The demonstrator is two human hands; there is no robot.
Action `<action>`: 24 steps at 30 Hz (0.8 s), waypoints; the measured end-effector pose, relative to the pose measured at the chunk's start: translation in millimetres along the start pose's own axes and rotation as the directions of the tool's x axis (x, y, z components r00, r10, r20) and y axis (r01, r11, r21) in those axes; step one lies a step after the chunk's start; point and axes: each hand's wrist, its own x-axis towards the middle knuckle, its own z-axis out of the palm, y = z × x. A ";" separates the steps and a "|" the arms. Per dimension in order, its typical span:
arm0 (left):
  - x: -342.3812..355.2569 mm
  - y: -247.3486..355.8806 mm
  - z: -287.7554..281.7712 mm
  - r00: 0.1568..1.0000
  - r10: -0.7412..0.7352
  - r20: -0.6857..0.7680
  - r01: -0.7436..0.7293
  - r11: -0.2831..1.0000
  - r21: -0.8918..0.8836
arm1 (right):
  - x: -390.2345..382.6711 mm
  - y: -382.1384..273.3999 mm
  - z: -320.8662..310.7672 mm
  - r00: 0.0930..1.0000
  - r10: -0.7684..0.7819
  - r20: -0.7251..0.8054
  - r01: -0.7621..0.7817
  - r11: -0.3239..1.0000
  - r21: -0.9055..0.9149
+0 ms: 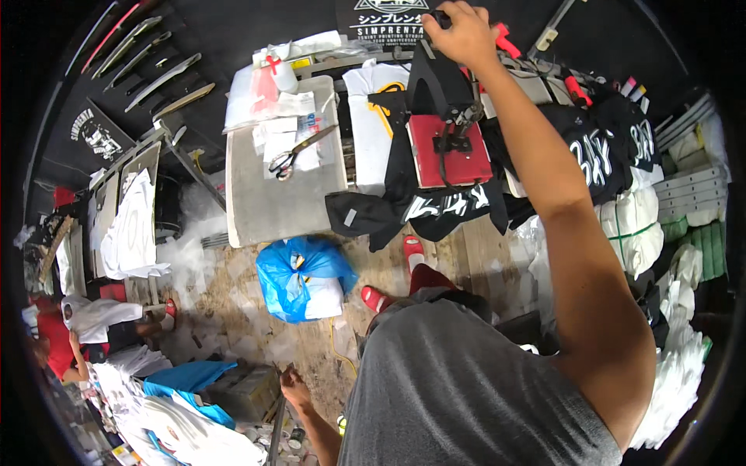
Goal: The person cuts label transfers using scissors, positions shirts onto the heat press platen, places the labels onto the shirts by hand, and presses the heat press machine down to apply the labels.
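Observation:
My right arm stretches far forward, and my right hand [464,33] is closed round the black handle [440,20] at the top of a heat press. The press has a black body [437,81] and a red platen [443,155]. A black T-shirt [373,211] with white print lies under the platen and hangs over the near edge. Low at my left side, my left hand [295,388] is beside the end of a dark metal bar [277,427]. Its fingers look partly bent; whether they touch the bar is unclear.
Left of the press are scissors [299,153] on a grey board [249,194], a spray bottle [283,75] and a white shirt [373,159]. A blue plastic bag [284,268] lies on the floor by my red shoes. Another person [66,346] handles white cloth at the far left.

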 end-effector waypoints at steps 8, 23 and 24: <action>-22.5 25.9 115.5 0.947 -0.089 0.308 0.025 0.978 0.208 | 57.2 124.7 22.7 0.873 -0.423 0.241 0.278 0.840 0.467; -19.9 80.1 174.5 0.717 -0.375 0.588 0.123 0.898 0.422 | -371.5 369.3 108.3 0.642 -0.047 0.765 -0.185 0.959 0.214; -13.4 69.8 164.7 0.640 -0.433 0.635 0.089 0.862 0.498 | -400.1 358.2 109.8 0.523 -0.129 0.842 0.006 0.989 0.148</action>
